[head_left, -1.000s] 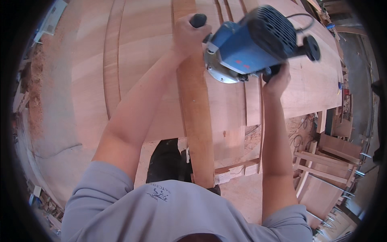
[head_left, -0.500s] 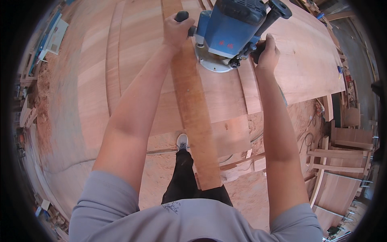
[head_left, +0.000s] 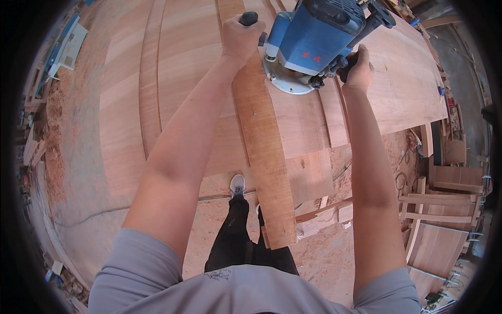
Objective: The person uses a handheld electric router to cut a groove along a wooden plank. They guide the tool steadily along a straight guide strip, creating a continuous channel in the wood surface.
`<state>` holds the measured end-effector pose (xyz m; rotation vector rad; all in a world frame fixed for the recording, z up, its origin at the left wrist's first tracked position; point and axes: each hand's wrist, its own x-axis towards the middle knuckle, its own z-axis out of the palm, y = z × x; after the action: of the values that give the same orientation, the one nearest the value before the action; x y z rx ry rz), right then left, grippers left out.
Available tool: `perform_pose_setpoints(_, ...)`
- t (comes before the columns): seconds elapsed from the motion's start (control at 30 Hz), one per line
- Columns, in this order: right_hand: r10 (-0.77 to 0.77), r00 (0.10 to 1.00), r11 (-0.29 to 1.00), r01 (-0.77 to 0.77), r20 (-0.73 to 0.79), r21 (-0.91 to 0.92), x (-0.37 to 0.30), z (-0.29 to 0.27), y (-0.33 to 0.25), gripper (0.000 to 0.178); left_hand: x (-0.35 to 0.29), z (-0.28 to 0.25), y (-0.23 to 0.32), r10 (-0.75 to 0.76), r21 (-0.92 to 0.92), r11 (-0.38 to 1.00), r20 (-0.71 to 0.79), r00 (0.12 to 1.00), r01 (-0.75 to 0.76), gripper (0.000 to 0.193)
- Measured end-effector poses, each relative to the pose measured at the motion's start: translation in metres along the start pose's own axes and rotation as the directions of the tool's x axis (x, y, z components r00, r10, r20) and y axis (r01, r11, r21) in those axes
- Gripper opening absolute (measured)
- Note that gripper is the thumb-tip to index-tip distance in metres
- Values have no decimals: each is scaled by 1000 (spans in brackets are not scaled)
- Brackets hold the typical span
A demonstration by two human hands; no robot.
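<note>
A blue plunge router [head_left: 315, 39] stands at the far side of my reach, its round metal base resting on the wooden panel [head_left: 191, 94]. My left hand [head_left: 242, 39] is closed round its left black handle, whose rounded end pokes out above the fist. Its right handle is in the grip of my right hand [head_left: 360, 71]. Beside the base, on the left, lies a long darker wooden board [head_left: 264, 146] that runs toward me past the panel's near edge. The router's bit is hidden under the body.
Thin wooden strips [head_left: 150, 78] lie lengthwise on the panel. Sawdust covers the floor, where a dark cable [head_left: 97, 214] trails at left. Clamped wooden panels [head_left: 438, 248] and frames stand at the right. A blue and white machine [head_left: 70, 44] is at the far left.
Both hands and the router have shifted slightly to the right in the picture. The long board also sits a little further right in view. My grip is the same.
</note>
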<state>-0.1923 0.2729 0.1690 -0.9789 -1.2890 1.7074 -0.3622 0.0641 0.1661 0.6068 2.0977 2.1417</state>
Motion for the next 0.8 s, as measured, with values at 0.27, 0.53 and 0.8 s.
perform_pose_setpoints(0.27, 19, 1000, 999, -19, 4, -49, -9, 0, -7, 48, 1, -5, -7, -10, 68, 998, -6, 1000, 10, 21)
perform_pose_setpoints(0.53, -4, 1000, 998, 5, 9, -65, -13, -5, -12, 51, -4, -2, -1, -19, 47, 999, -8, 1000, 19, 22)
perform_pose_setpoints(0.8, -31, 999, 999, 30, -24, -11, -15, -6, -15, 51, -3, -1, 1, -8, 54, 999, 18, 1000, 7, 21)
